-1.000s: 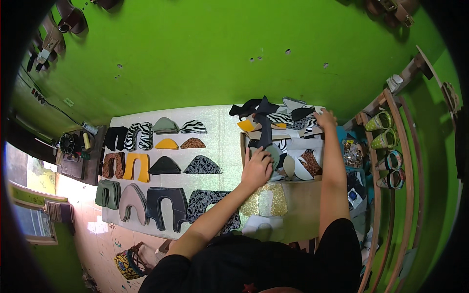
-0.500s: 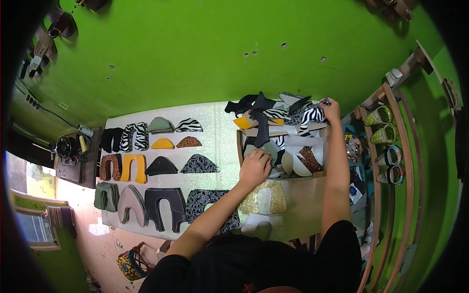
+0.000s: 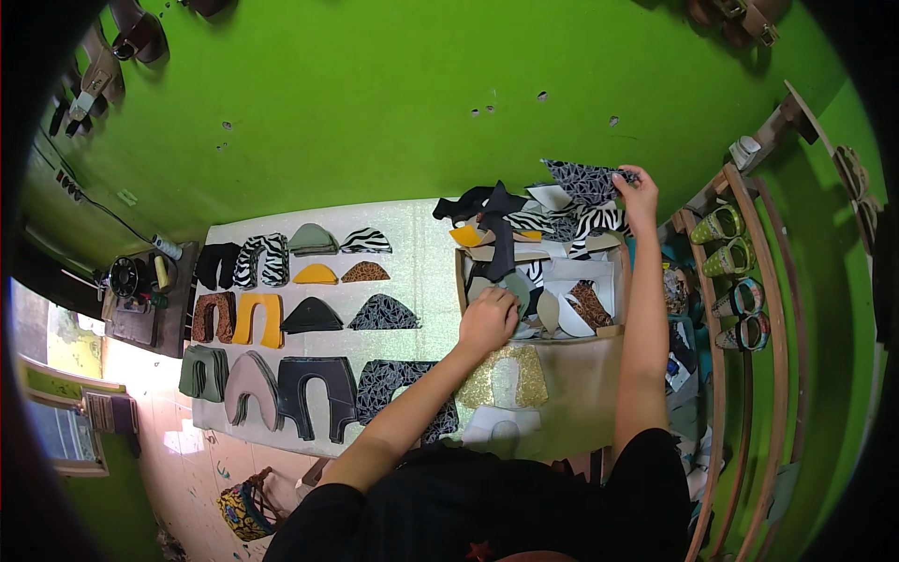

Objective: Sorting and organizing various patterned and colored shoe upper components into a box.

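Note:
My right hand (image 3: 638, 199) is raised over the far right of an open box (image 3: 613, 331), closed on a black-and-grey patterned material piece (image 3: 582, 184) that stretches out to its left. At the box's near left corner lies my left hand (image 3: 489, 320), its fingers bent over beside a grey-green piece (image 3: 513, 288); what they grip is hidden. Loose cut pieces fill the box and spill over its far side, among them a zebra-striped piece (image 3: 597, 221), a black piece (image 3: 503, 248) and a brown spotted piece (image 3: 588, 304).
Left on the table (image 3: 431, 281), cut pieces lie in rows: black U-shaped pieces (image 3: 290, 389), yellow U-shaped pieces (image 3: 270, 320) and patterned half-moons (image 3: 384, 314). A glittery gold piece (image 3: 529, 379) lies before the box. Right stands a wooden rack (image 3: 754, 375) with sandals (image 3: 733, 255).
My right hand has risen slightly, lifting the patterned piece clear of the pile toward the wall. My left hand has stayed at the box corner. The view has shifted slightly.

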The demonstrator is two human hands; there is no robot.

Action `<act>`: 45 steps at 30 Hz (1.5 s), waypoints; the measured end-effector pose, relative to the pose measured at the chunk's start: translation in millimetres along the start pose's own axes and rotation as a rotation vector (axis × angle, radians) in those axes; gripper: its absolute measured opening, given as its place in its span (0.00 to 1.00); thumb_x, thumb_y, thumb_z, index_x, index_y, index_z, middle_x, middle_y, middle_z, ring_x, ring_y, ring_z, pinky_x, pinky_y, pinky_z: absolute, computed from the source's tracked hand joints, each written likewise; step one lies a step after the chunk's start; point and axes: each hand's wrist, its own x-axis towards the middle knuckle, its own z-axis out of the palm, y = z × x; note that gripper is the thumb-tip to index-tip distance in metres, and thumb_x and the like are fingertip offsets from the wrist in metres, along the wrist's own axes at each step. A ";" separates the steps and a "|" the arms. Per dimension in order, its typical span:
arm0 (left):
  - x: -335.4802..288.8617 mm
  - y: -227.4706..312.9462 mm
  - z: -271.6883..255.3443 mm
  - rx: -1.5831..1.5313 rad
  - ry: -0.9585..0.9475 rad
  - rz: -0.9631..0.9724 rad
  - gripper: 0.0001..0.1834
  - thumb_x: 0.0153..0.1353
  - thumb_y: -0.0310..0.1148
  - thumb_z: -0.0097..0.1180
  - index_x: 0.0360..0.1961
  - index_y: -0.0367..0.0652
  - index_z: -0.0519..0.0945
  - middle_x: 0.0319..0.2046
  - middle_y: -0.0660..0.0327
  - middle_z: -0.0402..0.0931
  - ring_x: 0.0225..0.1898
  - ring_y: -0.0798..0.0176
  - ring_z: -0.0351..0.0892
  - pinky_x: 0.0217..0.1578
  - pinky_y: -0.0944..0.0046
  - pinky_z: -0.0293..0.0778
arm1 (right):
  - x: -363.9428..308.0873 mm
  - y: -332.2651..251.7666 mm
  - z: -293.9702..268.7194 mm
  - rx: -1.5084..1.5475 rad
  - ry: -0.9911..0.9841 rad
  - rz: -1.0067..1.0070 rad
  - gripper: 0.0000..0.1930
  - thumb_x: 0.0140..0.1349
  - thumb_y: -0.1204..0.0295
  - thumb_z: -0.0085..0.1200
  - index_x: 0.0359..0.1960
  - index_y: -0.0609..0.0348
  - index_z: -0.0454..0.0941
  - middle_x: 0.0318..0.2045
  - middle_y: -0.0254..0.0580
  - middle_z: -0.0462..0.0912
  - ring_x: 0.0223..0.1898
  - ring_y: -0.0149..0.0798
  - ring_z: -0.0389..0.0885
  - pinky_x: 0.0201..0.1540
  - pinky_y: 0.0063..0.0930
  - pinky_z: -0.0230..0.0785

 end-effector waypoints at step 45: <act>-102.3 -40.8 -147.9 -0.710 0.287 -0.389 0.13 0.58 0.29 0.47 0.44 0.38 0.72 0.23 0.70 0.66 0.17 0.80 0.58 0.26 0.78 0.67 | -296.5 -118.5 146.5 0.221 -0.088 0.416 0.07 0.50 0.78 0.57 0.27 0.61 0.70 0.21 0.29 0.71 0.22 0.22 0.69 0.26 0.14 0.62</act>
